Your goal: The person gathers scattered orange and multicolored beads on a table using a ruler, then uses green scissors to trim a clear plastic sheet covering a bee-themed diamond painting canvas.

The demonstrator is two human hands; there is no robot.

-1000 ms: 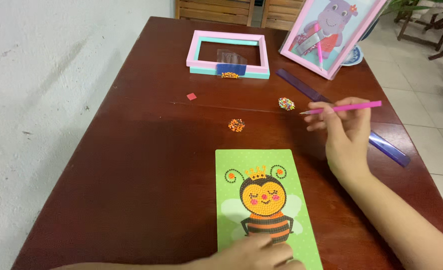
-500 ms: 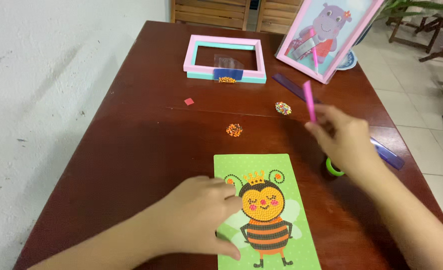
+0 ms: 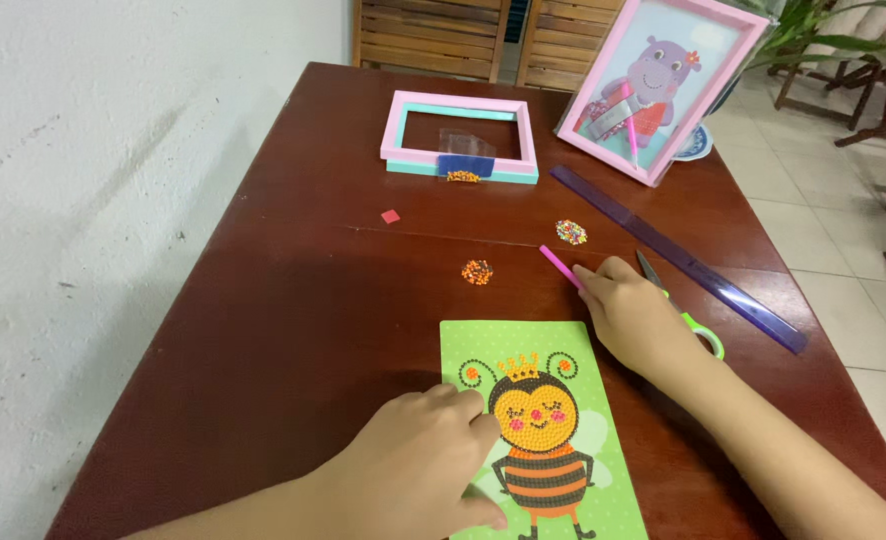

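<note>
With the left hand point(image 3: 418, 455) lying flat on the green bee card point(image 3: 543, 440) to pin it to the desk point(image 3: 293, 300), the right hand point(image 3: 635, 315) gripped the pink pen point(image 3: 561, 267), best kept low and steady toward the orange beads point(image 3: 477, 271) just beyond its tip.

A dark wooden table point(image 3: 293, 300) stands against a white wall point(image 3: 93, 200). At its far end lie an empty pink and teal frame point(image 3: 460, 137) and a pink-framed hippo picture point(image 3: 660, 85), propped up. A purple ruler point(image 3: 678, 256) lies diagonally beside green-handled scissors point(image 3: 701, 335). A small red square point(image 3: 391, 216) sits alone. 2 wooden chairs point(image 3: 483, 35) stand beyond.
</note>
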